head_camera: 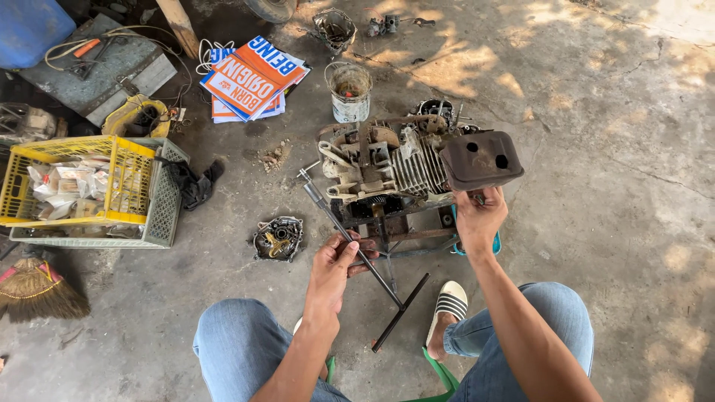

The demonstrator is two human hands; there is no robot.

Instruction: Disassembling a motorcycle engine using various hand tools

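Engine: grimy grey finned metal engine block (387, 167) sits on the concrete floor (596, 223), centre, already well stripped.
Left hand (333, 264): wrapped round a long steel T-handle wrench (350, 238).
Right hand (478, 216): gripping under the rusty brown box-shaped muffler (480, 158), still attached.
Off already: small round gear cover (278, 238), lying left.

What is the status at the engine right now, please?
Left hand grips the T-handle wrench. Right hand at the engine, under its muffler. Nothing blocking.

orange-blue-white signs (252, 76) stacked on floor, packets (71, 186) in yellow crate (126, 160)
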